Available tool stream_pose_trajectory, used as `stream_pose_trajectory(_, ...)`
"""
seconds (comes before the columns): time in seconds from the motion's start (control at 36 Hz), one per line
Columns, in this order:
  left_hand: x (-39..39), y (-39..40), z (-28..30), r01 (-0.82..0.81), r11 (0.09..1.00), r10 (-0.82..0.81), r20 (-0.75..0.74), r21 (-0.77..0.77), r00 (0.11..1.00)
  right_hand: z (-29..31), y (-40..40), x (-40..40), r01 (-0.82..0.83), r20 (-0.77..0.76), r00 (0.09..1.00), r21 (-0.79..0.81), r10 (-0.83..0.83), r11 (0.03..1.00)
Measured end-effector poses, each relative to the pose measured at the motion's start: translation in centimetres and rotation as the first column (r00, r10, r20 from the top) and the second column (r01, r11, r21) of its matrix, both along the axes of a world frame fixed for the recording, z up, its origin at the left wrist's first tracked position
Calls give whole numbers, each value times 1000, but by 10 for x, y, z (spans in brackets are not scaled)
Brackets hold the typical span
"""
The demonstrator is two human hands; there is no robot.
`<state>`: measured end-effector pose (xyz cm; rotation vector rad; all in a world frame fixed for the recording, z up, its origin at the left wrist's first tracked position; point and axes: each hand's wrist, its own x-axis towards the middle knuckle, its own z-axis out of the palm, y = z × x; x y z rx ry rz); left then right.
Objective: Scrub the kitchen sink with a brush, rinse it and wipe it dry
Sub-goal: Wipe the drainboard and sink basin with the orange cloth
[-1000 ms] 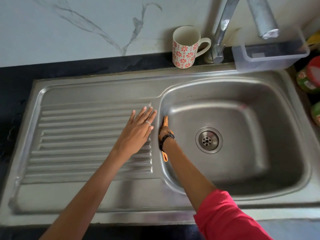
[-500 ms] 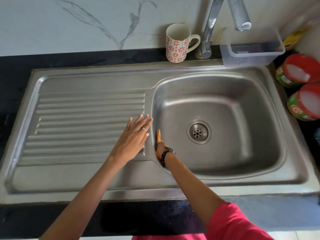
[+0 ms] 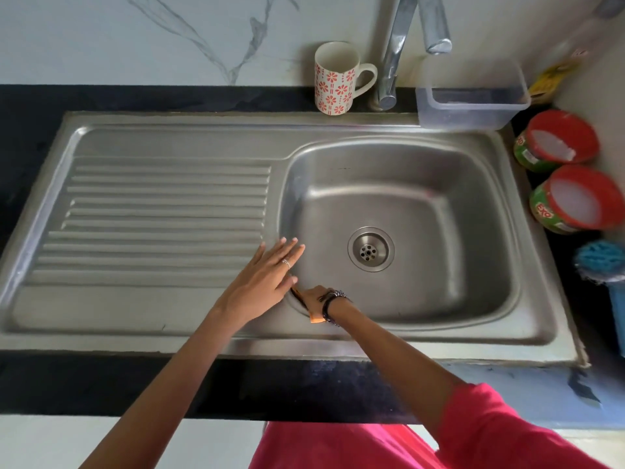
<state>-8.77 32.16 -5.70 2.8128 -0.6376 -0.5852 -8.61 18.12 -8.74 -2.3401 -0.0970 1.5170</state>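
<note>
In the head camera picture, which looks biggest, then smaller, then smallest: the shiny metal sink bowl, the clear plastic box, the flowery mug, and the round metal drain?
1. Shiny metal sink bowl
2. Clear plastic box
3. White mug with red flowers
4. Round metal drain

The mug and drain look fairly close; the mug seems bigger.

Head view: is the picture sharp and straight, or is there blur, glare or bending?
Head view: the sink rim and counter edge bow, a wide-angle effect; the tap and the blue scrubber near the frame edge look soft; only mild sheen on the steel, no harsh glare.
</note>
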Motion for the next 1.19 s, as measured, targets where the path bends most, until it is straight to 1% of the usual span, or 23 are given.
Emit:
stream_pose_trajectory(0.06,-5,-3,5,40,999,-41,-88,-13,995,5,-12,-3,-66,15,998,6,66,998)
stream_pose_trajectory(0.11,-9,-6,8,58,998,-57,-137,1,989,0,-24,-9,-102,54,993,-48,104,994)
stream_pose_trajectory(0.17,-14,-9,12,66,998,-61,-174,24,983,-3,-40,-14,-100,84,990,-108,109,989)
stream_pose_trajectory(0.25,-21,-16,15,81,996,-70,-212,40,975,-1,-67,-19,-106,95,989,-116,117,988)
stream_pose_trajectory(0.31,-26,-22,15,96,994,-84,-227,43,970,5,-85,-22,-93,78,992,-117,103,989)
stream_pose_trajectory(0.36,-31,-27,15,111,993,-100,-236,36,967,4,-103,-24,-80,97,991,-132,93,988)
stream_pose_trajectory(0.53,-42,-47,12,106,994,-97,-222,30,970,7,-153,-25,-175,99,975,-224,201,959)
stream_pose_trajectory(0.61,-46,-55,9,83,997,-79,-228,8,971,16,-183,-21,-116,92,985,-290,148,950)
stream_pose_trajectory(0.69,-50,-63,7,64,998,-64,-217,-10,974,18,-210,-18,-97,126,979,-409,161,907)
stream_pose_trajectory(0.75,-52,-69,10,68,997,-71,-194,-21,978,20,-215,-18,8,187,978,-458,88,889)
stream_pose_trajectory(0.81,-54,-74,13,73,996,-79,-165,-41,983,22,-211,-19,103,234,972,-446,5,889)
stream_pose_trajectory(0.89,-59,-79,13,57,995,-67,-132,-78,989,26,-191,-26,131,254,966,-359,-39,924)
stream_pose_trajectory(0.97,-61,-82,12,52,994,-62,-107,-98,992,22,-164,-33,65,271,963,-211,-5,975)
stream_pose_trajectory(1.06,-62,-85,13,29,993,-41,-99,-113,994,17,-143,-36,-14,263,964,-107,42,994)
stream_pose_trajectory(1.19,-60,-88,11,-4,993,-9,-112,-118,994,18,-151,-34,-176,274,943,-76,191,981)
